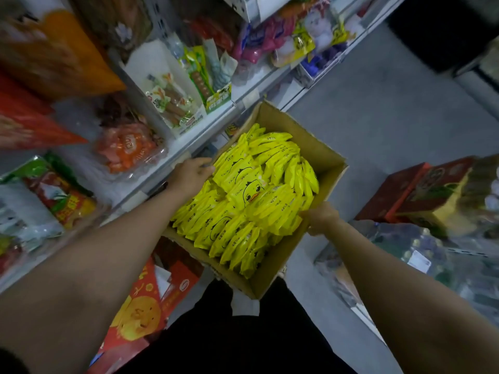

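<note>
**Hazard, tipping.** The brown cardboard box is open at the top and heaped to its rim with yellow plastic snack packets printed with a duck face. It is held at two opposite walls, and any support under its base cannot be seen. If one side drops, the loose upper packets would probably slide out onto the grey floor.

**Hazard, buckling.** The thin walls may bow under the load and slip free.

**Hazard, collision.** The box's left side is just beside the white metal shelf. A knock there could jolt the load.

**Position.** The box lies between the two hands.
- The left grip is curled over the left rim, with its fingers against the packets.
- The right grip is clenched on the right wall, towards the near corner.
</note>
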Tool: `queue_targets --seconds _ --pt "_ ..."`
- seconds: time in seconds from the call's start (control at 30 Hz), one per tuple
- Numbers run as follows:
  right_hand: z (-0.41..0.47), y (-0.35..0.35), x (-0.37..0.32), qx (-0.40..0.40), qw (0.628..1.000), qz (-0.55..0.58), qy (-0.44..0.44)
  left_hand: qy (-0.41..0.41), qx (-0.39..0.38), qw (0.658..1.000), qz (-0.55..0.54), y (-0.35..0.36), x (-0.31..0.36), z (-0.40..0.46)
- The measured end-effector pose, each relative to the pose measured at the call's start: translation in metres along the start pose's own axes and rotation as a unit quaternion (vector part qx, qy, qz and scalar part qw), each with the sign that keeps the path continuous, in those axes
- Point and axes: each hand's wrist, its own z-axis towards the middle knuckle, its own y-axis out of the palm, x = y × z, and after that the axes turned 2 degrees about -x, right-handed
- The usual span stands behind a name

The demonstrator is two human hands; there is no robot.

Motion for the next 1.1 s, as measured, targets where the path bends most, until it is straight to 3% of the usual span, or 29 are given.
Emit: queue_targets --seconds 0.17,0.33,0.47,0.57,0.67,0.9,1.1 --pt "0.015 -0.016 -0.037 0.029 0.979 -0.151 -0.133 -0.061 0.009 0.998 -0.028 0.024 -0.004 -0.03" --pt "0.04 -0.012 -0.071 -0.09 0.945 -0.198 -0.246 -0.167 0.016 0.985 -0.048 0.069 -0.016 -0.076" --pt "0.057 -0.009 -0.083 -0.161 0.899 -0.254 -0.319 -0.235 0.042 0.961 -0.14 0.108 -0.025 -0.1" --pt "0.07 -0.003 -0.085 -0.216 0.864 -0.313 -0.33 -0.264 0.049 0.942 -0.199 0.137 -0.031 -0.11" --pt "0.082 0.002 -0.087 -0.232 0.826 -0.38 -0.345 -0.291 0.055 0.936 -0.189 0.156 -0.029 -0.112" --pt "0.098 0.009 -0.089 -0.238 0.808 -0.405 -0.355 -0.333 0.061 0.922 -0.188 0.171 -0.037 -0.099" --pt "0.11 0.021 -0.087 -0.226 0.798 -0.414 -0.376 -0.348 0.118 0.903 -0.224 0.188 -0.044 -0.093"
